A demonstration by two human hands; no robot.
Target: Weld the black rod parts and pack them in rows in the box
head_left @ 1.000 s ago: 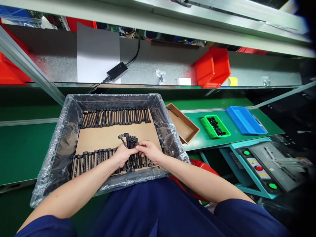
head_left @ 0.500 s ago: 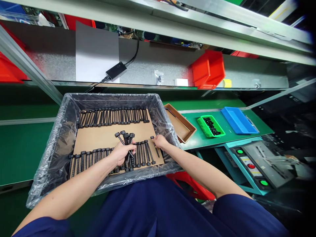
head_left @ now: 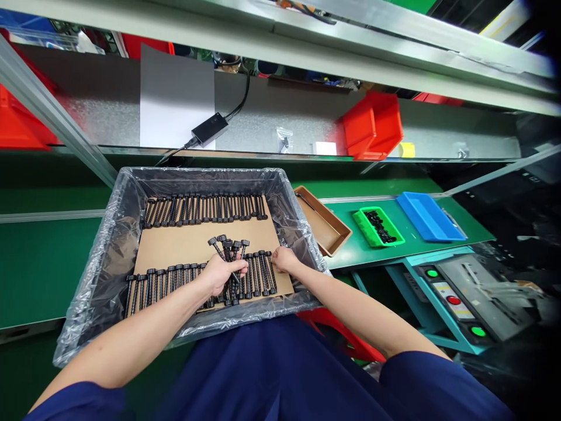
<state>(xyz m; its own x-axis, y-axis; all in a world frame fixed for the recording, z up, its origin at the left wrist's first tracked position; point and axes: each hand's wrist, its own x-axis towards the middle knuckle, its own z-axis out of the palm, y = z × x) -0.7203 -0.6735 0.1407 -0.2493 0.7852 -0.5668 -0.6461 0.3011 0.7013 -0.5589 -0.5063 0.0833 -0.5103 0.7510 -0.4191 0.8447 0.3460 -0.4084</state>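
A plastic-lined box (head_left: 109, 234) rests on my lap with a cardboard sheet (head_left: 184, 242) inside. Long black bolts lie in two rows on the sheet: a far row (head_left: 205, 209) and a near row (head_left: 175, 280). My left hand (head_left: 221, 272) is closed around a bunch of black bolts (head_left: 228, 248), their heads sticking up. My right hand (head_left: 284, 259) is at the right end of the near row, fingers curled against the last bolts (head_left: 267, 272) there.
A brown tray (head_left: 326, 219) stands right of the box. Farther right on the green bench are a green tray of small black parts (head_left: 377, 227) and a blue tray (head_left: 429, 216). A control panel with coloured buttons (head_left: 453, 301) sits lower right. Red bins (head_left: 372, 126) stand on the shelf behind.
My right hand left the bunch, went out to the right end of the near row and drew back a little. More bolts now lie at that end. The bunch looks smaller.
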